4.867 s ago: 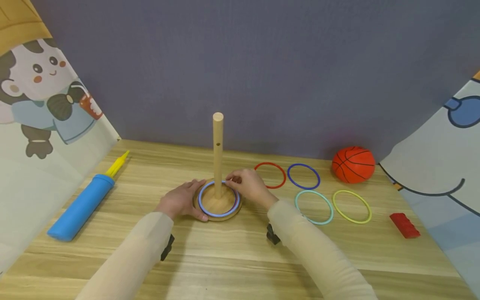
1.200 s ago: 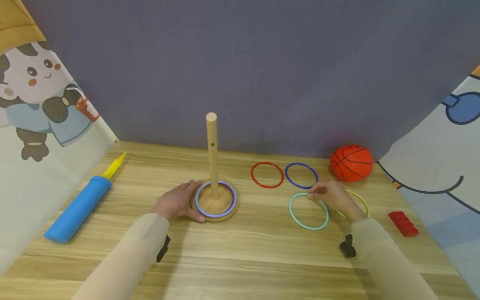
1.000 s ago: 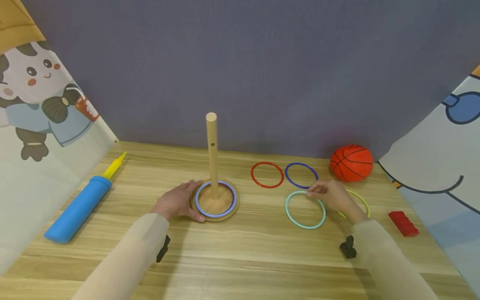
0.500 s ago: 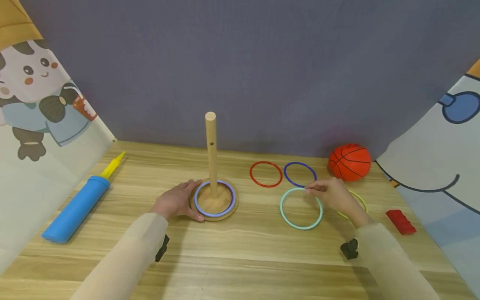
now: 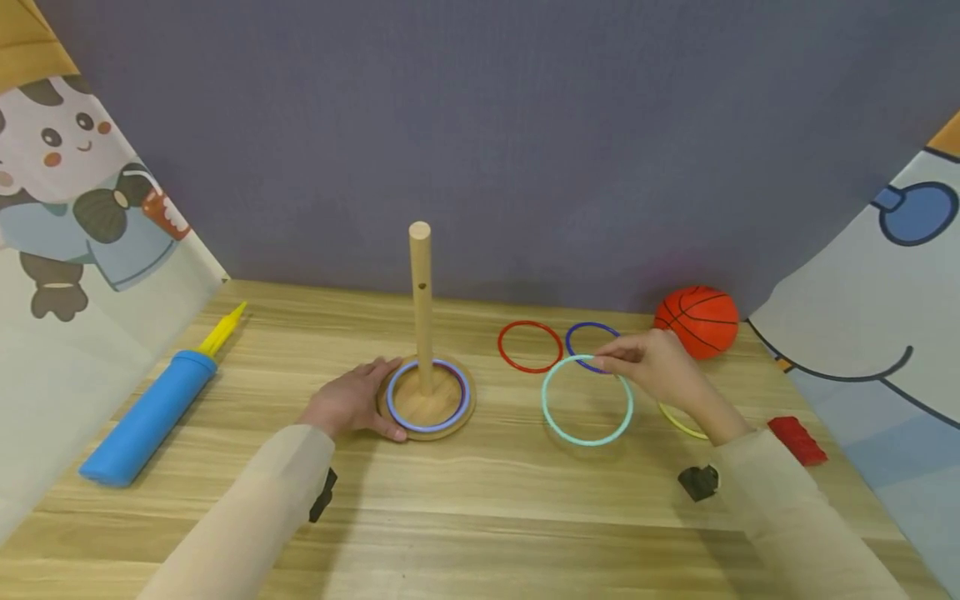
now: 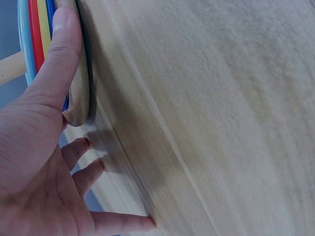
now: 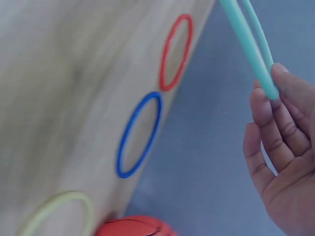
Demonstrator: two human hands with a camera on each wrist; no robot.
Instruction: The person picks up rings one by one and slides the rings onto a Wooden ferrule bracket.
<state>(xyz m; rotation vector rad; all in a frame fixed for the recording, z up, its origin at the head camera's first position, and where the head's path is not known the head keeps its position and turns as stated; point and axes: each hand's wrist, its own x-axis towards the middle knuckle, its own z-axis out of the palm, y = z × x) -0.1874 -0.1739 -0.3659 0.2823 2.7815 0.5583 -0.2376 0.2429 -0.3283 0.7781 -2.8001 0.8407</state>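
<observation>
Head view: right hand pinches the mint ring loosely, risking a drop; left hand, fingers relaxed, steadies the wooden base.

No legible text, labels, brands, numbers or signs in any view. The side panels carry cartoon drawings only, without lettering. The pump, ball and rings bear no readable print.
</observation>
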